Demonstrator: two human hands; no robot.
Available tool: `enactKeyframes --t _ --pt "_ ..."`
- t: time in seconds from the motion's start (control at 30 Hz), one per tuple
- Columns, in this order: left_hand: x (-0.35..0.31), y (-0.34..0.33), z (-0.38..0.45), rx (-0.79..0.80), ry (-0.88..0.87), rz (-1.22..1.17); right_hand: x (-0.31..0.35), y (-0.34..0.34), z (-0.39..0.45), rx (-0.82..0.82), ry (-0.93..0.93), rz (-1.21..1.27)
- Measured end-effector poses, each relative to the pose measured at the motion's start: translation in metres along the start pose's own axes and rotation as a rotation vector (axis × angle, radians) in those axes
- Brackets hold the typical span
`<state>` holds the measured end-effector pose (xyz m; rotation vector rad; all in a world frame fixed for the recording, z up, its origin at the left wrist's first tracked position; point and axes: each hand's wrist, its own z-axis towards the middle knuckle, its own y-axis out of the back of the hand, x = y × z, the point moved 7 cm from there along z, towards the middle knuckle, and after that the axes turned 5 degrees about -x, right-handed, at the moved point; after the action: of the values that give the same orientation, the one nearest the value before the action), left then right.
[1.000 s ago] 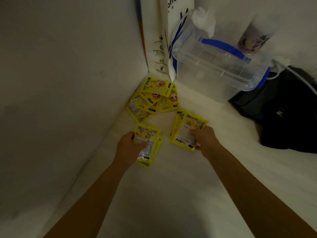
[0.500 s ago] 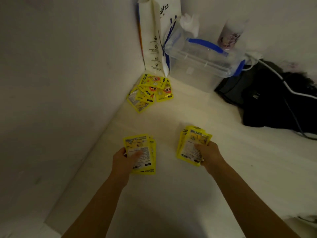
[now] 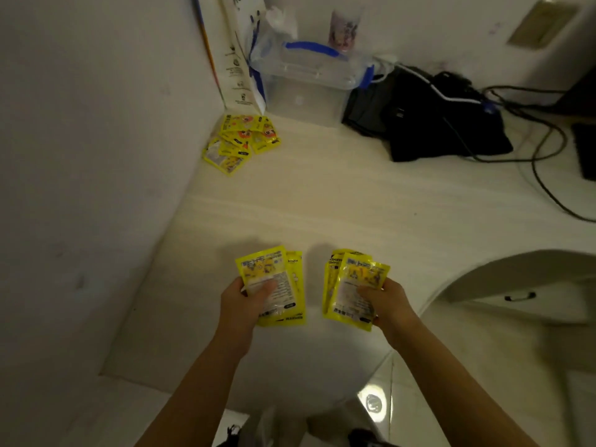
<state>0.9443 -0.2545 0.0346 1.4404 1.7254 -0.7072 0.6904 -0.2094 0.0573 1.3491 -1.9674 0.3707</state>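
White desk top [image 3: 354, 204] fills most of the view, and a clear storage box [image 3: 306, 88] with blue clips stands at its far side by the wall. Just right of the box lies a black bag [image 3: 451, 124] with cables across it. Just left of the box a tall paper bag [image 3: 237, 59] stands in the corner. In front of the box, toward its left, a loose pile of yellow packets [image 3: 240, 141] lies on the desk. Well in front of the box, two more stacks are held over the desk. The left hand [image 3: 246, 301] grips the left stack [image 3: 258, 266], thumb across its top packet. The right hand [image 3: 387, 301] clasps the right stack [image 3: 351, 285] likewise. A small printed cup [image 3: 343, 30] stands on the box.
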Motion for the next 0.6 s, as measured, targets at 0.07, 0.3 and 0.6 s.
enactKeyframes --t 0.07,0.3,0.6 --pt "0.01 -0.005 -0.014 0.04 -0.005 0.026 -0.02 0.017 -0.016 -0.028 0.003 0.012" --pt "0.039 -0.038 -0.06 0.184 0.005 0.115 -0.068 0.08 -0.068 -0.127 0.036 0.082" --pt "0.077 -0.123 -0.131 0.412 0.012 0.295 -0.133 0.18 -0.113 -0.279 -0.005 0.233"
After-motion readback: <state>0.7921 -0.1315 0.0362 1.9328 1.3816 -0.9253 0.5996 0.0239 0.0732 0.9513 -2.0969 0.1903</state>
